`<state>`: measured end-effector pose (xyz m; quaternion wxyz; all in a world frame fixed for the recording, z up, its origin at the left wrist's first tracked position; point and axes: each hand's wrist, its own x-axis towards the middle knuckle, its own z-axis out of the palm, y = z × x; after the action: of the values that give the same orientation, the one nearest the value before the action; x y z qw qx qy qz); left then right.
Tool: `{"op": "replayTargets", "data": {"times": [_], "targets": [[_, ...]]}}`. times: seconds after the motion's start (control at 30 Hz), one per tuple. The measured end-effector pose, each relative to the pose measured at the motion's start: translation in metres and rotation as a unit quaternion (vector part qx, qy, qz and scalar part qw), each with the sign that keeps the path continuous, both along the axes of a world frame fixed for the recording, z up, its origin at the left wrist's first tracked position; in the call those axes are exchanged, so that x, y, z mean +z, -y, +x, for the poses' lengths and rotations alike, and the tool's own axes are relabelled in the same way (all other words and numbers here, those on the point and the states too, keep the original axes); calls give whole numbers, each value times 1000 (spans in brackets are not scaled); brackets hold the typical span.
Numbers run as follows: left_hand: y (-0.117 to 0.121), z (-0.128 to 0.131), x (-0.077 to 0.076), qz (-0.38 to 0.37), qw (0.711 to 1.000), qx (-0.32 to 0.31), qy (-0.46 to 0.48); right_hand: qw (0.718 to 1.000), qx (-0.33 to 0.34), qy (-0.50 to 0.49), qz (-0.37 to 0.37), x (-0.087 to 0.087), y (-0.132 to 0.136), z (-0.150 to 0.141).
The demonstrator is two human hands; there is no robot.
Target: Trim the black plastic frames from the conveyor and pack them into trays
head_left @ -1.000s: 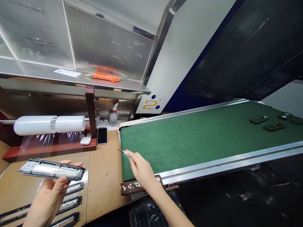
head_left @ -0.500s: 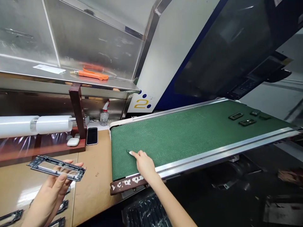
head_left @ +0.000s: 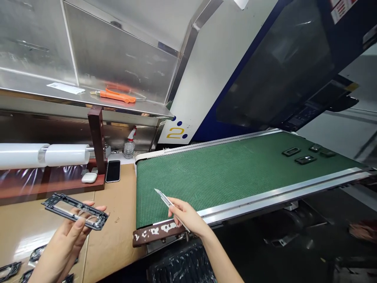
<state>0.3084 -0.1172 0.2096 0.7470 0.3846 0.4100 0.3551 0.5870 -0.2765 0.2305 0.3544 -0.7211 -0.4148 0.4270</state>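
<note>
My left hand [head_left: 66, 237] is closed around the lower edge of a black rectangular plastic frame [head_left: 60, 201] with a long opening in its middle. The frame is tilted above the cardboard-covered table. In my right hand [head_left: 186, 214] is a slim silver utility knife [head_left: 163, 197], held like a pen, its pointed tip directed up and left. That hand hovers over the near left end of the green conveyor belt [head_left: 206, 169]. More black frames [head_left: 10, 270] lie on the table below my left forearm, which partly hides them.
Several dark parts [head_left: 305, 159] rest on the far right of the belt. A phone [head_left: 113, 171], a white earbud case [head_left: 89, 177] and a spray bottle [head_left: 129, 145] stand near film rolls [head_left: 67, 154]. An orange tool [head_left: 118, 95] lies on the metal shelf [head_left: 153, 108].
My right hand has drawn slightly right and down, and the knife in it now shows along its length. My left hand still holds the frame, shifted slightly right. The view has turned slightly.
</note>
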Motion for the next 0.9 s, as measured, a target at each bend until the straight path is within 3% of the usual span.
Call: {"op": "replayTargets", "data": {"times": [0.13,0.27,0.4,0.5,0.57,0.67,0.73,0.8,0.9], "targets": [[11,6,13,11,1000,3,-9,991,37,-126,38,22,1,-17],[18,8,25,11,1000,10,8,987,63,-130,64,44,1,-34],[22,9,33,2,999,20,26,991,85,-66,77,57,1,-45],[24,8,39,-14,999,19,30,977,109,101,151,64,1,-51],[26,6,43,-21,999,7,35,928,129,256,238,71,0,-54],[28,4,52,-28,999,-22,40,801,169,450,358,87,-5,-56],[29,4,57,-30,998,-34,41,727,208,517,401,100,-11,-58],[30,6,62,-27,998,-39,37,685,246,544,418,113,-17,-62],[30,6,66,-21,998,-44,31,654,284,563,418,126,-25,-67]]}}
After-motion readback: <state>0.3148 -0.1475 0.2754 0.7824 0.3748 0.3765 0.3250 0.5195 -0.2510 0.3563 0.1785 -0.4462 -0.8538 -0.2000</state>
